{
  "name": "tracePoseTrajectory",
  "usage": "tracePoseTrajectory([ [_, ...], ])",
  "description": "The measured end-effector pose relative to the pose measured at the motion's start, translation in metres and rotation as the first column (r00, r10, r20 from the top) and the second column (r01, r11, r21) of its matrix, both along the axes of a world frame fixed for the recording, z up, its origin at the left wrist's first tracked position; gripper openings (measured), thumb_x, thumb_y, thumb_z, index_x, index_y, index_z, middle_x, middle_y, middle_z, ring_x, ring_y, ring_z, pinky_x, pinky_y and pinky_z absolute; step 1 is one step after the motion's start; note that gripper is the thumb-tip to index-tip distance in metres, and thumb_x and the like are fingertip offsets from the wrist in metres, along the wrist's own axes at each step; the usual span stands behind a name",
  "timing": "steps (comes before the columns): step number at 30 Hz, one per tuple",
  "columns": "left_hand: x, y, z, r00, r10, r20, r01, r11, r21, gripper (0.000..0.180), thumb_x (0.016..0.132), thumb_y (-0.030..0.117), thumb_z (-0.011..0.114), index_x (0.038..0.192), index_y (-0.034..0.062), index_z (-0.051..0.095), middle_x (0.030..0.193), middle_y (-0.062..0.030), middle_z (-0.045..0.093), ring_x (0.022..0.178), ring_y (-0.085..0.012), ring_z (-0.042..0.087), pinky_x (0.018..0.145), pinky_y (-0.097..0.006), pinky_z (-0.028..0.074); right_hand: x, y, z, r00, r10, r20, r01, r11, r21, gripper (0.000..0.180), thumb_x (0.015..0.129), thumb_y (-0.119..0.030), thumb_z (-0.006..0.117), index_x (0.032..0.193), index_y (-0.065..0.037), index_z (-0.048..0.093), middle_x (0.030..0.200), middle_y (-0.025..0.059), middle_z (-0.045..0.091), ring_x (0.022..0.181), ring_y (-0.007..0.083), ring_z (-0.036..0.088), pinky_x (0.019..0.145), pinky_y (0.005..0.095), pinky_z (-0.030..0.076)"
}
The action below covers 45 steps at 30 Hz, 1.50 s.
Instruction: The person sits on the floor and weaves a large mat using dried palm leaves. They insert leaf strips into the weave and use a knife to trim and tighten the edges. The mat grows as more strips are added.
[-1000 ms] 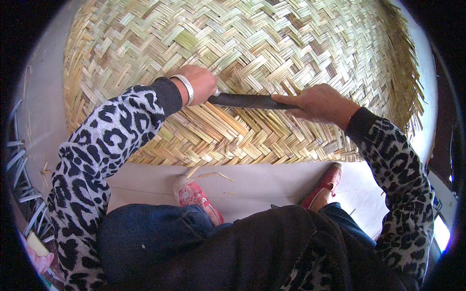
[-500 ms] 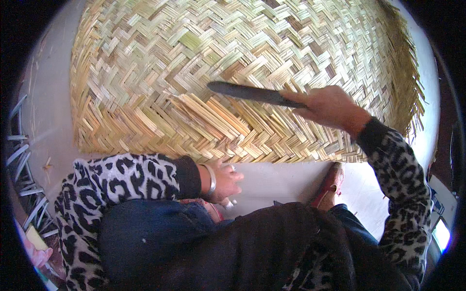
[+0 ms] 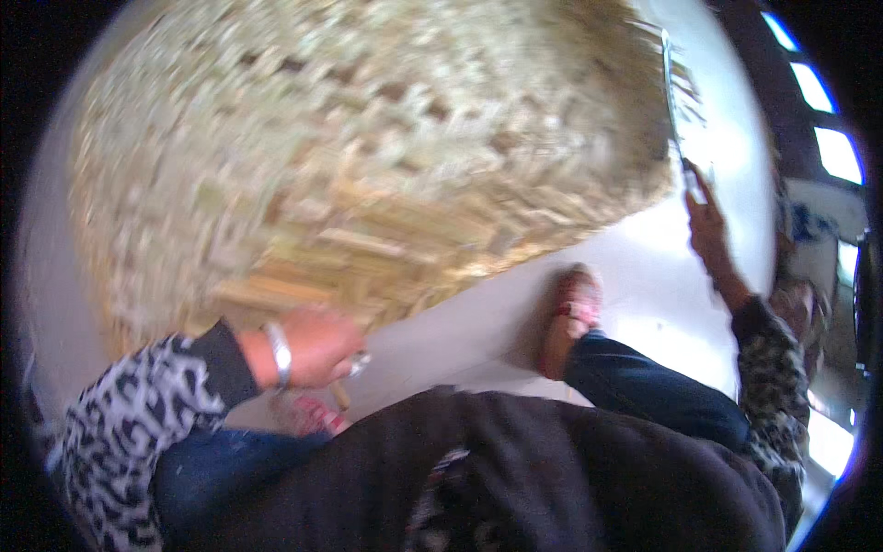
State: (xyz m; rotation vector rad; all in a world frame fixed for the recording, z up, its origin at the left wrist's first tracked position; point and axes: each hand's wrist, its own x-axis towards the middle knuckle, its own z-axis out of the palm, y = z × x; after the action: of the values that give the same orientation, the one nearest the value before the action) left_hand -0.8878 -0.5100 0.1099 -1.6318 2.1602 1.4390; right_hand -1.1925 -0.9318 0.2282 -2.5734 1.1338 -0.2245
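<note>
A large woven mat of split cane or straw (image 3: 303, 156), pale yellow-green with darker patches, spreads before me, blurred by motion. My right hand (image 3: 708, 225) is beyond its right edge, closed round the handle of a long flat blade-like tool (image 3: 671, 106). The tool now shows nearly edge-on and points away along the mat's frayed right side. My left hand (image 3: 317, 348), with a silver bangle and a ring, is at the mat's near edge on the left. Its fingers are smeared and partly hidden, so their grip is unclear.
The mat lies on a pale smooth floor (image 3: 497, 322). My red-patterned shoes show near its front edge, the right one (image 3: 578, 294) apart from it. Bright window-like openings (image 3: 837, 152) and a partly seen person's leg or clothing (image 3: 800, 313) are at the far right.
My right hand has swung the tool from over the mat to beyond its right edge. The left hand appears further left. The whole view has turned, tilting the mat's near edge.
</note>
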Motion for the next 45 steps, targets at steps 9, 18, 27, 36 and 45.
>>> tracePoseTrajectory([
  [9, -0.131, -0.186, 0.0, 0.99, -0.099, 0.098, 0.138, 0.586, -0.799, 0.043, 0.09, 0.027, 0.058, 0.128, 0.0082, 0.059, 0.142, -0.0099, 0.055, 0.135, -0.0258, 0.049, 0.114, -0.047, 0.032, -0.123, -0.082, -0.117, 0.615, -0.782, 0.1, 0.687, 0.595, 0.417, 0.056, 0.105, -0.037, 0.049, 0.155, -0.018, 0.032, 0.075, 0.0084, 0.052, 0.066, 0.0155, 0.054, 0.073, 0.0384, 0.053],
  [18, -0.171, -0.317, -0.072, 0.936, 0.128, 0.328, 0.239, 0.451, -0.86, 0.054, 0.091, 0.029, 0.053, 0.141, 0.0102, 0.05, 0.157, -0.0075, 0.038, 0.15, -0.0233, 0.029, 0.125, -0.05, 0.012, -0.067, -0.127, -0.189, 0.874, -0.448, 0.19, 0.381, 0.873, 0.304, 0.061, 0.104, -0.032, 0.049, 0.157, -0.012, 0.025, 0.117, 0.0349, 0.063, 0.105, 0.0477, 0.065, 0.086, 0.0467, 0.052],
  [27, -0.146, -0.349, -0.121, 0.934, -0.001, 0.358, 0.169, 0.882, -0.439, 0.076, 0.092, 0.057, 0.053, 0.155, 0.0189, 0.034, 0.164, -0.0029, 0.026, 0.153, -0.0216, 0.017, 0.125, -0.051, 0.005, -0.032, -0.159, -0.218, 0.937, -0.241, -0.252, 0.317, 0.889, 0.329, 0.069, 0.1, -0.034, 0.053, 0.158, -0.015, 0.021, 0.095, 0.0279, 0.069, 0.081, 0.0466, 0.067, 0.071, 0.0536, 0.054],
  [36, -0.144, -0.363, -0.102, 0.886, -0.064, 0.46, 0.257, 0.893, -0.37, 0.079, 0.087, 0.052, 0.064, 0.154, 0.0181, 0.038, 0.163, -0.0041, 0.029, 0.151, -0.0219, 0.024, 0.122, -0.052, 0.016, -0.033, -0.161, -0.227, 0.922, -0.236, -0.307, 0.346, 0.858, 0.379, 0.077, 0.1, -0.043, 0.053, 0.161, -0.023, 0.01, 0.097, 0.03, 0.067, 0.077, 0.0472, 0.066, 0.065, 0.0562, 0.052],
  [45, -0.139, -0.355, -0.105, 0.966, 0.007, 0.258, 0.112, 0.89, -0.442, 0.078, 0.085, 0.05, 0.063, 0.15, 0.0117, 0.042, 0.159, -0.0064, 0.037, 0.149, -0.0234, 0.028, 0.12, -0.053, 0.02, -0.046, -0.173, -0.229, 0.982, -0.112, -0.155, 0.183, 0.777, 0.602, 0.097, 0.094, -0.029, 0.062, 0.161, -0.023, -0.007, 0.107, 0.0359, 0.063, 0.084, 0.0487, 0.066, 0.073, 0.0543, 0.053],
])
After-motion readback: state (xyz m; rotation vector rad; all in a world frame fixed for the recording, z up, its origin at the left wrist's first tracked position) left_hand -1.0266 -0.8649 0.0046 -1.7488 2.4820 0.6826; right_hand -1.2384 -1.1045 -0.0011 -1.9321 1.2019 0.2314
